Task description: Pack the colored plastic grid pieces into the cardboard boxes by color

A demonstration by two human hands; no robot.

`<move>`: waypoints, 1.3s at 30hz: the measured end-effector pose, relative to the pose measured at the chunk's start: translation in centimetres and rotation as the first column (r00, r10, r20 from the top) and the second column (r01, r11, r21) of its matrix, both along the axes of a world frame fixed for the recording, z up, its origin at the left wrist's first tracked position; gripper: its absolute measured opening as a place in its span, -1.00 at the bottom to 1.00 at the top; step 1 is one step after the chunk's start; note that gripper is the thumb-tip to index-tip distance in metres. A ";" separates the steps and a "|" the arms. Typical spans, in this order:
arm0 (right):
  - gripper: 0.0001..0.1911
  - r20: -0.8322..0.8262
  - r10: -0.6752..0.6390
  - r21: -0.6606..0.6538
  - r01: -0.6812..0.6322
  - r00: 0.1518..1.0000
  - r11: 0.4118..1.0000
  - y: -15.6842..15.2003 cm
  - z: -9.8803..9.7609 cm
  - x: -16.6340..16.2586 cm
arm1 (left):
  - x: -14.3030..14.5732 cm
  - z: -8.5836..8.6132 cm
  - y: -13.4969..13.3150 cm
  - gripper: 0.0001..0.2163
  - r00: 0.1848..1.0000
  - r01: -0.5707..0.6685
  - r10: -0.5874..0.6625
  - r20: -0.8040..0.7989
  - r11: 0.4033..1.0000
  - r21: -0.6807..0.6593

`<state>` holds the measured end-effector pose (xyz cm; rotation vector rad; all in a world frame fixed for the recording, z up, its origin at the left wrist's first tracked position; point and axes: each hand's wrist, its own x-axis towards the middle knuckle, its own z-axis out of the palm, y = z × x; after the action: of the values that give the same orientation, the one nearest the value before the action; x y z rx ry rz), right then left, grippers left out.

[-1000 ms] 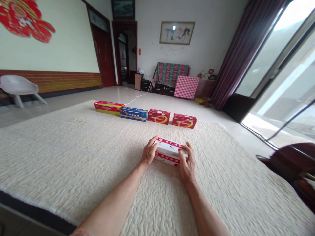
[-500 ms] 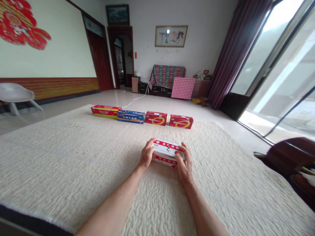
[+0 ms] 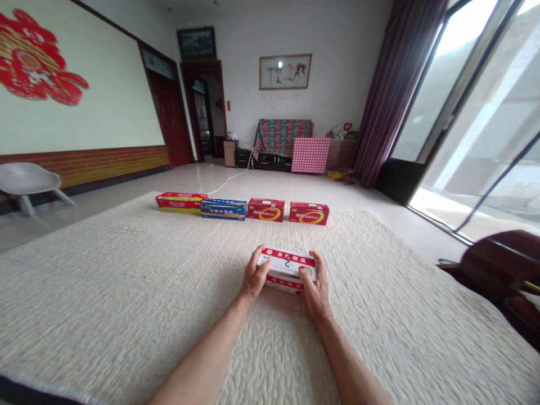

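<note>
Between my two hands is a red and white cardboard box (image 3: 287, 264) with printed characters and a black pen mark on top. My left hand (image 3: 255, 274) grips its left end, thumb on the top face. Around the right end, my right hand (image 3: 316, 284) is closed, its thumb also over the top. Whether the box touches the quilted cover (image 3: 169, 292) below, I cannot tell. Beyond it stand a red and yellow-green box (image 3: 180, 203), a blue box (image 3: 223, 209), a red box (image 3: 265, 210) and another red box (image 3: 309, 214) in a row.
A dark wooden piece of furniture (image 3: 498, 264) stands by the right edge of the cover. Off to the left is a white chair (image 3: 29, 183). At the far wall, a checked cloth (image 3: 311, 155) hangs over a low cabinet (image 3: 270, 161).
My view has tilted up slightly, so the room sits lower in the picture. Both hands keep hold of the red and white box; my left thumb has moved further onto its top.
</note>
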<state>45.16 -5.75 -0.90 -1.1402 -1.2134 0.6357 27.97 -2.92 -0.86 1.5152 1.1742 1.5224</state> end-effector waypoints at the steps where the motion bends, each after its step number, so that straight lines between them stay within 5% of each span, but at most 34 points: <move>1: -0.34 -0.003 0.002 -0.004 -0.002 1.000 1.000 0.0 0.0 0.0 | 0.0 0.0 0.0 -0.52 1.000 0.001 -0.001 0.007 1.000 -0.012; 12: -0.37 -0.088 -0.011 0.022 0.013 0.996 1.000 0.3 -0.3 0.7 | 0.3 -0.1 0.6 -0.42 0.996 0.003 0.004 0.084 0.996 -0.084; 39: -0.35 0.017 0.060 0.028 -0.060 0.998 0.998 0.2 -0.7 0.8 | 0.3 -0.7 1.7 -0.44 0.995 0.030 -0.024 0.098 0.998 -0.052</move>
<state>45.97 -5.58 -1.64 -1.0905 -1.2705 0.6537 28.23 -1.26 -1.53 1.4004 1.1245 1.5180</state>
